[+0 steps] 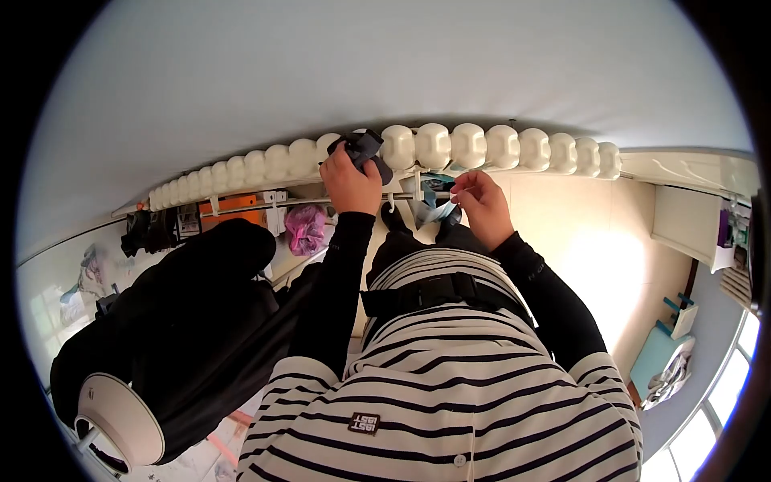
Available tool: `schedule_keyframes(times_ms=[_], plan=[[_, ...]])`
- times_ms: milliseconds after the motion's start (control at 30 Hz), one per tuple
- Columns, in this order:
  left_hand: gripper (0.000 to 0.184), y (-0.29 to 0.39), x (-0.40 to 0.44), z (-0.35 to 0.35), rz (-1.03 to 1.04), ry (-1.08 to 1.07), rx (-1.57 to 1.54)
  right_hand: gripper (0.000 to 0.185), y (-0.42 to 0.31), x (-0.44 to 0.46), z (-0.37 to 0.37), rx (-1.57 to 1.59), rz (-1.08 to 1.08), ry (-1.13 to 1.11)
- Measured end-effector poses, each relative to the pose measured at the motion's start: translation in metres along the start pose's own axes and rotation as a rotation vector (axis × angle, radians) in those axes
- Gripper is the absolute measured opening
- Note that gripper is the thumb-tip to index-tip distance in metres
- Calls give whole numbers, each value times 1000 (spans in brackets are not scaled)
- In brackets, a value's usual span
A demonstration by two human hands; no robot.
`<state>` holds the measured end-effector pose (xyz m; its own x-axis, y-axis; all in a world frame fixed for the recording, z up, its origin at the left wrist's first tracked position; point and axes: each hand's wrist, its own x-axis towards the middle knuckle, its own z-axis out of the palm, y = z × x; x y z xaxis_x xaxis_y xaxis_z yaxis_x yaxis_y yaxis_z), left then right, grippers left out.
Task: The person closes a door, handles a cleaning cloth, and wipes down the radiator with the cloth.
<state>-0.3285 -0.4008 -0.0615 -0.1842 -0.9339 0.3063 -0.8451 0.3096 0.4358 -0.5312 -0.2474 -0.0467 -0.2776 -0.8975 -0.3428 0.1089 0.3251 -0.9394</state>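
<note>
My left hand (351, 183) is closed around a bunched dark grey cloth (363, 146) resting on the top of a white column radiator (468, 146). What kind of cloth it is I cannot make out. To the right, in front of the radiator, my right hand (484, 207) has thumb and forefinger pinched together. A small whitish bit shows at those fingertips, and a thin pale-blue sheet (438, 212) hangs just below and left of them. Whether the two are one piece is unclear.
A white rail (297, 201) runs along the radiator's front. Nearby are a pink plastic bag (306, 230) and an orange box (241, 210). Black clothing (177, 321) hangs close on the left, beside a round beige object (120, 418). A white cabinet (687, 225) stands right.
</note>
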Motion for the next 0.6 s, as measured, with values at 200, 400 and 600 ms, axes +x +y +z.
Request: schedule_keyframes(times_ms=[200,400,600], plan=[[33,41,19,27,92,-103,71,21,13,-4,2,43,9,-13],[35,72,8,20,358,-228,-5,21,-2,-5,13,16,29,-111],[36,55,-4,-26,-16,-573,-465,20,5,-3,10,40,1,-113]])
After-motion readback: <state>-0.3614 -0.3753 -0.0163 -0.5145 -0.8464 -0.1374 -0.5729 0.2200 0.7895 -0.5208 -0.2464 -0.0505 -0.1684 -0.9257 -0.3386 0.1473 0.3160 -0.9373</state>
